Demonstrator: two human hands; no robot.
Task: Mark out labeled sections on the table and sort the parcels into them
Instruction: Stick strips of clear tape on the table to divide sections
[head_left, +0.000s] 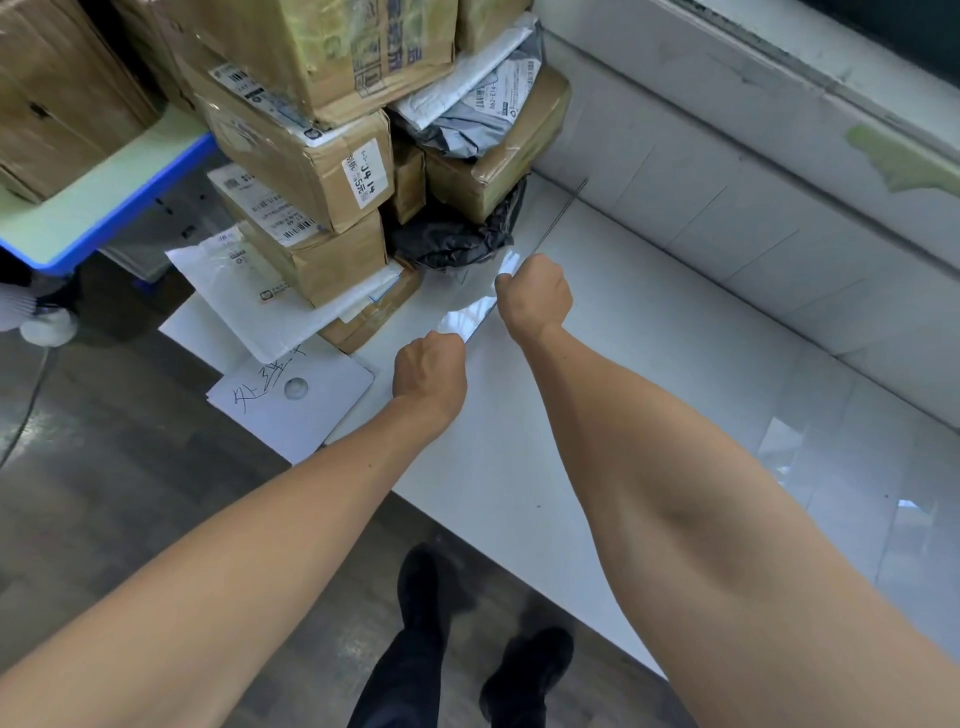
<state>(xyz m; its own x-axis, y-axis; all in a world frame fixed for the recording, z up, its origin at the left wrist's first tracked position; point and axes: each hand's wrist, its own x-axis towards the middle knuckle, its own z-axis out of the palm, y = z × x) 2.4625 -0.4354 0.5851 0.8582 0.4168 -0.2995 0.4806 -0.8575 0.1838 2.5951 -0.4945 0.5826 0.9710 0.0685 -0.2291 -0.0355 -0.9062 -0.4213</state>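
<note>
Head view: my left hand (428, 364) is clenched on the near end of a clear tape strip (470, 313), and my right hand (535, 291) pinches its far end. The strip lies taut between them, just right of the parcel stack (311, 156), over the table (649, 364). Its long axis points toward a thin dark line (561, 213) beyond the stack; I'd lower it along that.

The one view came from a wide-angle camera on the person's head, facing forward and steeply down along both bare forearms (249, 551) to the left hand (428, 371) and right hand (535, 296), which sat close together near the middle of the frame at arm's reach. It took in the white counter (654, 343) slanting from lower right to upper left, the stacked parcels (311, 171) at the top left, and the floor (130, 447) and shoes (527, 670) straight below.
</note>
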